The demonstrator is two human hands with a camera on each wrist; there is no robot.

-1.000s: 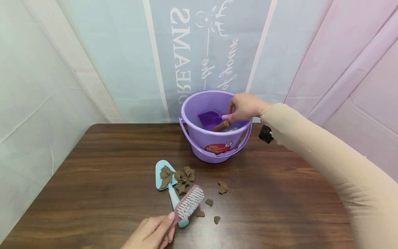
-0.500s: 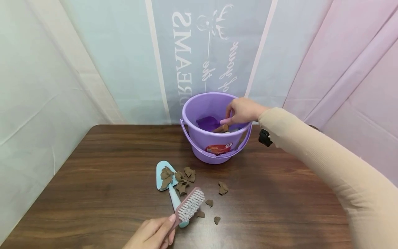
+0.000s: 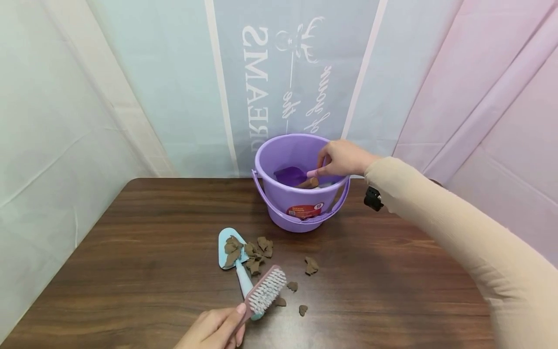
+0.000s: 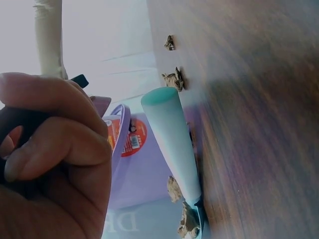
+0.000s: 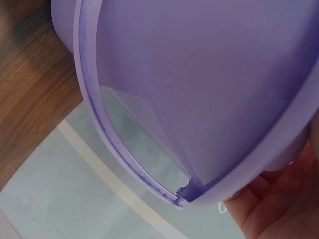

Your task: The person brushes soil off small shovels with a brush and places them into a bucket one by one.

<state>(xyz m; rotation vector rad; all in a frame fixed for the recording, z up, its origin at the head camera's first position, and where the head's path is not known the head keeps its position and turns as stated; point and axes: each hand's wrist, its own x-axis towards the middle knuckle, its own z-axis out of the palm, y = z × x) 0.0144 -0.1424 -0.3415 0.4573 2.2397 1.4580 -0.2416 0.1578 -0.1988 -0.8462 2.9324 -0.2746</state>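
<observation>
In the head view my left hand (image 3: pixel 212 325) grips a scrub brush (image 3: pixel 267 290) by its handle, white bristles facing up. Beneath the brush lies a light blue trowel (image 3: pixel 245 278) with brown clay-like flakes (image 3: pixel 233 248) on its blade. My right hand (image 3: pixel 345 159) reaches over the rim of a purple bucket (image 3: pixel 287 206) and pinches the pink handle of a small purple shovel (image 3: pixel 289 176) inside. Next to that shovel a brown wooden handle (image 3: pixel 310 183) leans in the bucket. The right wrist view shows mostly the bucket's outer wall, with the fingers partly hidden behind its rim.
More brown flakes lie on the dark wooden table (image 3: pixel 144 271) beside the trowel and to its right, such as one flake (image 3: pixel 311 266). The bucket's handle (image 3: pixel 301 222) hangs down at its front. A printed cloth backdrop (image 3: pixel 174 87) rises behind the table.
My right hand has gone slightly lower into the bucket with the purple shovel. The left hand and brush have hardly moved. The whole scene sits slightly lower in the head view.
</observation>
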